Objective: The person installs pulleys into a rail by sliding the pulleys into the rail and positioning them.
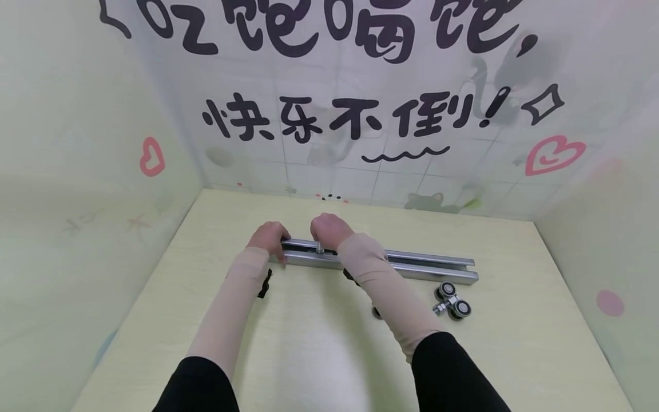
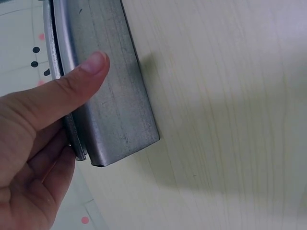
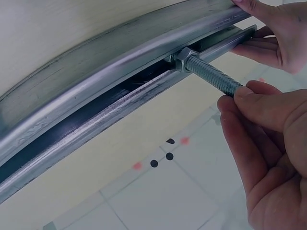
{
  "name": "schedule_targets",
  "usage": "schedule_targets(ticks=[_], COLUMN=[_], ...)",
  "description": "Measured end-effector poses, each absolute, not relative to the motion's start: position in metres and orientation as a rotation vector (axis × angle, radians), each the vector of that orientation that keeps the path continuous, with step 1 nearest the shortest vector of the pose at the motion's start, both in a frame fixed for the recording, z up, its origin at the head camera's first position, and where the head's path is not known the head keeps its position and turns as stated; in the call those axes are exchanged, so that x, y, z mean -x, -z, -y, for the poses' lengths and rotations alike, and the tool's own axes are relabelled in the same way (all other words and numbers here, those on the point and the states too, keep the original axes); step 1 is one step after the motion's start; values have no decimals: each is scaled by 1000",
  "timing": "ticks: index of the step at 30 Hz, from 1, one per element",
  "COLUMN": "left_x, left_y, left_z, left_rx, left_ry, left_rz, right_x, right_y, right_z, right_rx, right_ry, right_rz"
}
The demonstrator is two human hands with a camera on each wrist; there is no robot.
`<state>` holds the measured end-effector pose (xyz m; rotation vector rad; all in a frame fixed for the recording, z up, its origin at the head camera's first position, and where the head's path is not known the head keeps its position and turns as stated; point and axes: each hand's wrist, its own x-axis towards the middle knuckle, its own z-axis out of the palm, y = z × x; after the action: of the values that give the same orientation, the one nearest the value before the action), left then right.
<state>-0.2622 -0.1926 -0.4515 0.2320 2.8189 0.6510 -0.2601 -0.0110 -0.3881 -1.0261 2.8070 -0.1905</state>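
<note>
A long metal channel rail [image 1: 433,271] lies on the table with its slot facing up. At its left end, my left hand [image 1: 270,237] grips it, the thumb [image 2: 94,64] on the outer side wall and the other fingers behind the far wall. From the slot stands a threaded bolt [image 3: 216,75] with a hex nut [image 3: 186,60] at its base, level with the slot's lips. My right hand [image 1: 331,230] pinches the bolt's free end between thumb and fingers. Whatever the bolt joins to inside the rail is hidden.
In front of the rail's right end lies a roller trolley [image 1: 453,301] with several wheels and a bolt. Another dark round piece [image 1: 377,313] shows partly from behind the right forearm. Printed curtain-like walls [image 1: 329,183] enclose the table at the back and sides.
</note>
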Motion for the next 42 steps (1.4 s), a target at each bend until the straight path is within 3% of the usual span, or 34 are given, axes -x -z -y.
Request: schedule_targets(ticks=[42], left_x=[263], left_y=[449], left_z=[191], left_rx=[-210], left_ry=[-633], left_rz=[-2770], right_x=[259], right_y=[395], right_z=[-74], right_rx=[1195], right_ry=[225], right_rz=[-2835])
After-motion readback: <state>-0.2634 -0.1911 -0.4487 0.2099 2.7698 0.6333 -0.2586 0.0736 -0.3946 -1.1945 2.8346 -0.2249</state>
